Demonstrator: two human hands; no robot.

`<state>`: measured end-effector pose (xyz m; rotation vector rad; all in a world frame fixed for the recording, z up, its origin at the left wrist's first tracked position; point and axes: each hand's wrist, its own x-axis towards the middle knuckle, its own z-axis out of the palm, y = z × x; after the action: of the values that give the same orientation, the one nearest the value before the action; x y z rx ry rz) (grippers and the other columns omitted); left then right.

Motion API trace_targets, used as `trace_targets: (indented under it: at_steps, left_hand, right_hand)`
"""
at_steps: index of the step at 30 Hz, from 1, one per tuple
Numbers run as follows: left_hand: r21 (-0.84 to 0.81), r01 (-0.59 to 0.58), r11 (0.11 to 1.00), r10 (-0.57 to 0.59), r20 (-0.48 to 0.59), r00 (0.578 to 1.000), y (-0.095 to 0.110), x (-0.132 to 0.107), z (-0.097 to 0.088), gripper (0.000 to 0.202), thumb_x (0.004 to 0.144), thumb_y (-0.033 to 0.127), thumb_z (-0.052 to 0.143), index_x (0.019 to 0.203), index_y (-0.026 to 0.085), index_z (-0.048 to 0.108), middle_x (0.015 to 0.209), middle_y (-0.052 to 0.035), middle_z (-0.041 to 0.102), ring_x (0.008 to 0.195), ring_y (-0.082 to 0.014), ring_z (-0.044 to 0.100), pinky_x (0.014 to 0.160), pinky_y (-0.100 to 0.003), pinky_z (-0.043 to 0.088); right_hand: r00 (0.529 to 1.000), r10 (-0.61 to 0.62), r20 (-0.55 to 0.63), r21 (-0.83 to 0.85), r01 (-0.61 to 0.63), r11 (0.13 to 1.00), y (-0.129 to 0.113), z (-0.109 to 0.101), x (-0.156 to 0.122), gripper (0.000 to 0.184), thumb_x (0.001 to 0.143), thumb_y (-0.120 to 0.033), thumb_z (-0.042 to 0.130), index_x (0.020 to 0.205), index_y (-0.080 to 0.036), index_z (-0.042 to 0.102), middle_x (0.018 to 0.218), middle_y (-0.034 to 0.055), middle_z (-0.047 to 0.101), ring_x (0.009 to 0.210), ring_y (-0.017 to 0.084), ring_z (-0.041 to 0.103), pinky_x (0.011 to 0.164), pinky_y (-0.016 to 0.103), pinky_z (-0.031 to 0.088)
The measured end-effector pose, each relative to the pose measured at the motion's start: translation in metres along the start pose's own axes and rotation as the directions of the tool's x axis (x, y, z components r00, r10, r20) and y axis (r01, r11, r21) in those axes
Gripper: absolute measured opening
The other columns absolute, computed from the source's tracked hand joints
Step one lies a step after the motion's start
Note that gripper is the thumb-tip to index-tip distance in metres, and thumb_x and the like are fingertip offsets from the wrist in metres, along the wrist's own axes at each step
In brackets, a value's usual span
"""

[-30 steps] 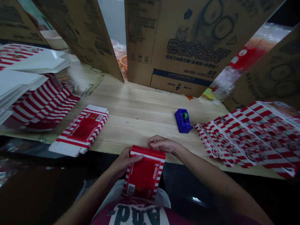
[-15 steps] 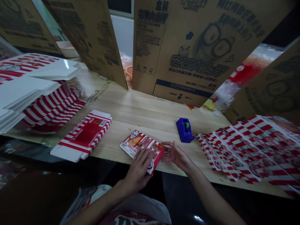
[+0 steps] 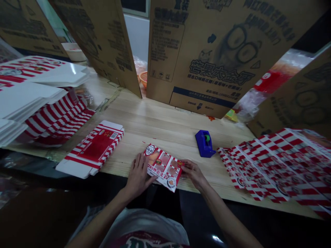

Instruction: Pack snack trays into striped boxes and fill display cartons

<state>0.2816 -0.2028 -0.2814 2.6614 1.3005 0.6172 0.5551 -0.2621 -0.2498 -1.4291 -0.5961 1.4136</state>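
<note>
A flattened red-and-white striped carton (image 3: 162,168) lies at the table's front edge with its printed food-picture face up. My left hand (image 3: 138,174) holds its left edge with spread fingers. My right hand (image 3: 192,174) grips its right corner between fingers and thumb. Just left of them lies a second flat carton (image 3: 90,150), red panel up, with its white flaps toward me. Neither hand touches it. A blue tape dispenser (image 3: 205,143) stands beyond my right hand, apart from it.
Stacked striped blanks (image 3: 38,117) fill the left of the wooden table (image 3: 152,120). Overlapping printed sheets (image 3: 279,168) cover the right. Upright cardboard panels (image 3: 214,58) stand along the far edge, with an orange basket (image 3: 143,78) in a gap between them.
The carton went from upright against my body, red side showing, to flat on the table, picture face up. It has turned slightly, and my left hand has shifted to its left edge.
</note>
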Motion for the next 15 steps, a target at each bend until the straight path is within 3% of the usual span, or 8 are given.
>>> trace_targets:
  at_steps: [3,6,9,11,13,14,15]
  left_hand:
    - [-0.078,-0.007,0.997,0.000,-0.093,0.996,-0.003,-0.003,0.006,0.083,0.084,0.055,0.058,0.145,0.009,0.026,0.148,-0.0274,0.034,0.141,-0.0406,0.026,0.107,-0.058,0.035]
    - [-0.211,-0.017,0.977,-0.033,-0.231,0.972,-0.005,-0.009,0.008,0.089,0.084,0.051,0.060,0.150,0.013,0.013,0.151,-0.0241,0.029,0.143,-0.0376,0.022,0.108,-0.057,0.035]
    - [-0.262,-0.037,0.964,-0.047,-0.310,0.950,-0.013,-0.016,0.014,0.086,0.086,0.046,0.058,0.152,0.016,0.011,0.154,-0.0218,0.024,0.142,-0.0390,0.023,0.108,-0.060,0.034]
    - [-0.288,-0.040,0.957,-0.061,-0.334,0.941,-0.022,-0.017,0.023,0.083,0.086,0.045,0.057,0.151,0.016,0.016,0.153,-0.0203,0.028,0.139,-0.0395,0.029,0.108,-0.061,0.034]
    - [-0.296,-0.085,0.951,-0.025,-0.348,0.937,-0.029,-0.016,0.031,0.082,0.085,0.046,0.058,0.151,0.016,0.019,0.151,-0.0197,0.032,0.137,-0.0395,0.034,0.108,-0.060,0.034]
    - [-0.293,-0.107,0.950,-0.003,-0.353,0.935,-0.031,-0.016,0.034,0.081,0.085,0.046,0.058,0.150,0.015,0.021,0.150,-0.0198,0.034,0.136,-0.0395,0.036,0.108,-0.060,0.035]
    - [-0.285,-0.127,0.950,0.017,-0.360,0.933,-0.031,-0.015,0.035,0.080,0.085,0.047,0.057,0.150,0.015,0.022,0.149,-0.0200,0.035,0.135,-0.0394,0.037,0.108,-0.059,0.035]
  right_hand:
    - [0.998,-0.031,-0.046,-0.002,0.031,1.000,0.003,0.007,0.002,0.044,0.057,-0.040,0.085,0.092,-0.020,0.070,0.080,0.0026,0.069,0.065,0.017,0.063,0.057,0.029,0.052]
    - [0.981,-0.173,-0.089,-0.019,0.172,0.985,-0.007,0.015,-0.004,0.036,0.059,-0.038,0.083,0.088,-0.021,0.071,0.078,0.0016,0.070,0.065,0.015,0.061,0.057,0.026,0.050]
    - [0.934,-0.340,-0.113,-0.073,0.333,0.940,-0.038,0.014,-0.021,0.025,0.064,-0.035,0.080,0.085,-0.024,0.072,0.073,-0.0011,0.069,0.060,0.013,0.058,0.054,0.024,0.046]
    - [0.895,-0.422,-0.147,-0.115,0.408,0.906,-0.071,0.004,-0.039,0.023,0.066,-0.033,0.079,0.088,-0.027,0.072,0.072,-0.0023,0.068,0.060,0.013,0.057,0.054,0.024,0.047]
    - [0.814,-0.531,-0.233,-0.175,0.502,0.847,-0.110,-0.016,-0.066,0.025,0.067,-0.032,0.078,0.091,-0.027,0.072,0.076,-0.0017,0.070,0.065,0.014,0.060,0.057,0.025,0.049]
    - [0.747,-0.596,-0.296,-0.217,0.555,0.803,-0.131,-0.029,-0.083,0.026,0.067,-0.032,0.078,0.092,-0.026,0.073,0.079,-0.0008,0.070,0.068,0.015,0.062,0.060,0.025,0.050]
    - [0.644,-0.670,-0.369,-0.270,0.616,0.740,-0.152,-0.046,-0.102,0.026,0.066,-0.030,0.079,0.091,-0.025,0.073,0.080,-0.0002,0.071,0.069,0.014,0.063,0.062,0.025,0.051]
